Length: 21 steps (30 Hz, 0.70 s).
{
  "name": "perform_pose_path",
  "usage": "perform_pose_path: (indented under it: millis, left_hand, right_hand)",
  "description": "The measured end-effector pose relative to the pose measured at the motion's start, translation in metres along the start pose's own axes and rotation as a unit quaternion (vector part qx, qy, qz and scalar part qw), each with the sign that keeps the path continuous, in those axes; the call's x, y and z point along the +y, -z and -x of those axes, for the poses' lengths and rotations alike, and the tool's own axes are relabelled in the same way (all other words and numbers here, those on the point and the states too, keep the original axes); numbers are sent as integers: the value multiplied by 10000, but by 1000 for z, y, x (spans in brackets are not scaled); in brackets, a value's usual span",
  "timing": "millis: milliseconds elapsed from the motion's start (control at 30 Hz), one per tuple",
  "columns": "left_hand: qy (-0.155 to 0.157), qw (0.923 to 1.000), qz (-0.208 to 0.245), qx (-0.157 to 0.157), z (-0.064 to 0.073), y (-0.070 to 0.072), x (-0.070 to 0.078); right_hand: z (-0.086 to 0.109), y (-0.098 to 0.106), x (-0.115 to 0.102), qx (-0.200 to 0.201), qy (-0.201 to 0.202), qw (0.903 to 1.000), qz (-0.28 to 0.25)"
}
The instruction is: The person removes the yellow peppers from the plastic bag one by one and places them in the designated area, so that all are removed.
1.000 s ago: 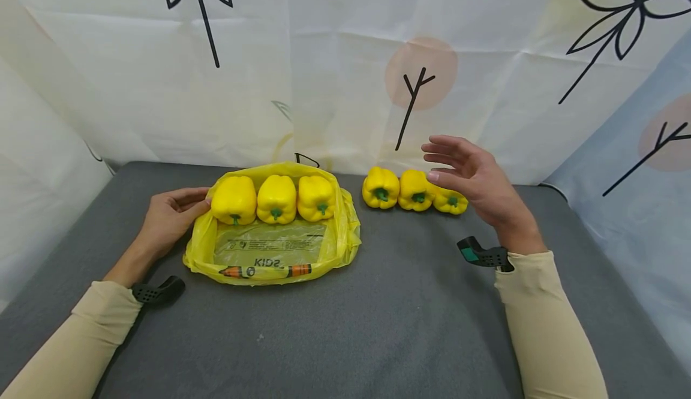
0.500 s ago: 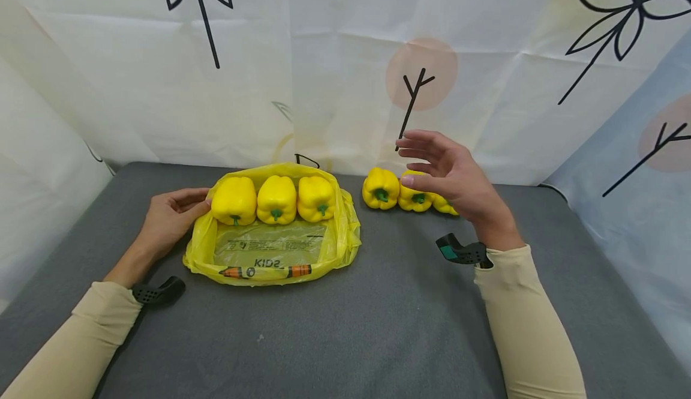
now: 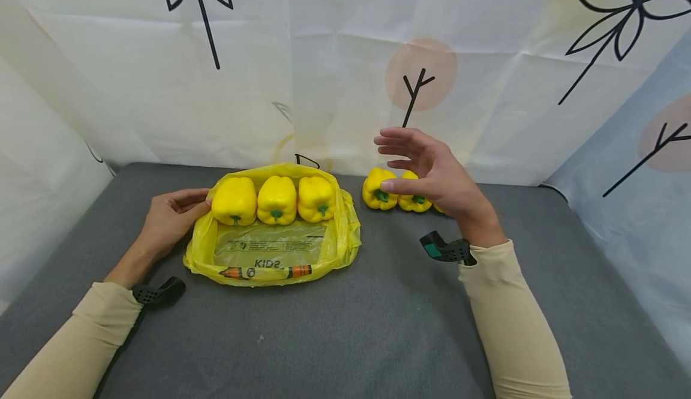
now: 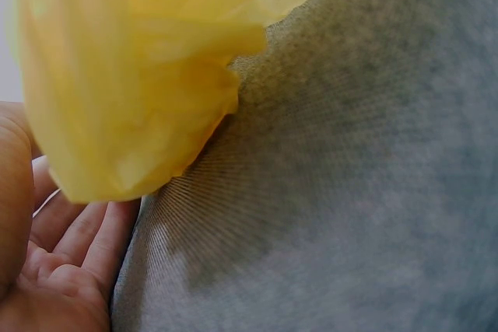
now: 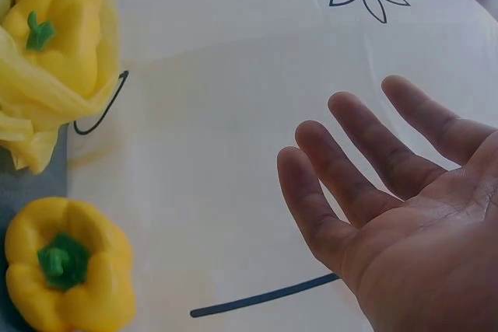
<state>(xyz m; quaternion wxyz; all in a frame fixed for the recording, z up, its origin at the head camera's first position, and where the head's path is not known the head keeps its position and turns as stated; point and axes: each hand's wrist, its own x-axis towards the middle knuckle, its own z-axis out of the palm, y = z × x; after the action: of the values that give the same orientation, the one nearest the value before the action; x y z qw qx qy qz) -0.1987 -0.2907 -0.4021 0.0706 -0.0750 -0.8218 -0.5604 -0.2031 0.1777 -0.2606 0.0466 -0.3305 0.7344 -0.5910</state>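
A yellow plastic bag [image 3: 347, 231] lies on the left half of the table, its mouth spread wide. Along its far side sit three yellow bell peppers [image 3: 276, 198] in a row, green stems toward me. My left hand [image 3: 167, 222] pinches the bag's left edge between thumb and fingers; in the left wrist view the yellow plastic [image 4: 148, 106] covers part of the fingers. Right of the bag, more yellow bell peppers stand in a row: a left one [image 3: 373, 188], a middle one [image 3: 414, 203] and one almost hidden. Over them hovers my right hand [image 3: 432, 177], fingers extended, holding nothing.
A grey cloth [image 3: 324, 339] covers the table. Behind it hangs a white sheet [image 3: 335, 75] printed with plant drawings, close to the table's far edge. Dark straps [image 3: 445, 247] sit around both wrists.
My right hand has moved left above the loose peppers, from the rightmost toward the leftmost one, now hiding most of the rightmost. The left hand and the bag stay put.
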Motion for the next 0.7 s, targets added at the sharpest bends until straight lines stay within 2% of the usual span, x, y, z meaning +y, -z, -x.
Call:
perform_pose_path:
  millis: [433, 700]
  left_hand:
    - [-1, 10000, -14, 14, -1, 0, -2]
    - [7, 10000, -46, 3, -1, 0, -2]
  right_hand:
    - [-11, -15, 0, -133, 243, 9996, -23]
    - [-21, -26, 2, -148, 238, 9996, 49]
